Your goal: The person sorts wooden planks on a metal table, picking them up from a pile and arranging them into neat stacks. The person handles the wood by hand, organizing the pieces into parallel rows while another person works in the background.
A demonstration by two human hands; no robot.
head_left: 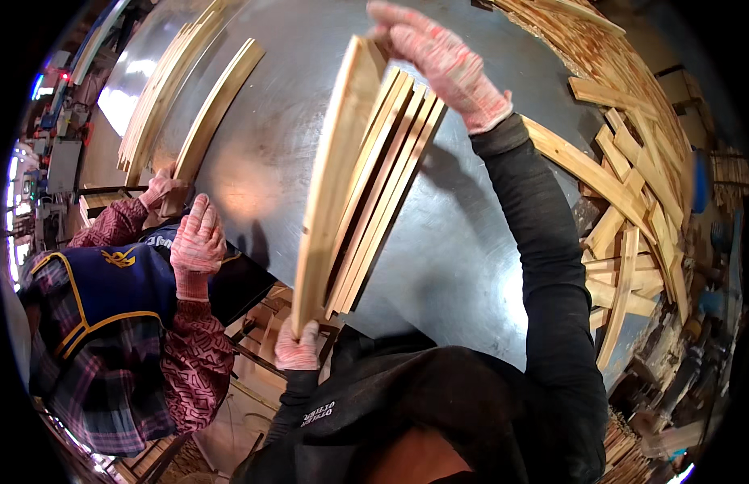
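Far left: bundle of boards [169, 85] lying on the metal table [471, 266]; beside it, a single board [219, 105], its near end by the co-worker's far hand [158, 187], grip mostly hidden. Co-worker's near hand [198, 242] is raised, fingers straight, with nothing seen in it.

Centre: the wearer's left hand [297, 347] is closed round the near end of the held board [322, 194], thumb showing on one side, the other fingers mostly hidden. That board slants up along the left side of a short row of boards [391, 185] on the table, roughly parallel with them. Right hand [451, 73] is spread flat at the board's far end, fingers out, not wrapped round it; exact contact can't be told.

Right: jumbled pile of loose boards [633, 202], lying crossways, one long board [580, 165] sticking out toward the right forearm.

Progress, as a judgement: partway. The row is lined up but for its slightly uneven ends; the held board isn't flush with it yet, and the jumble looks unsorted.
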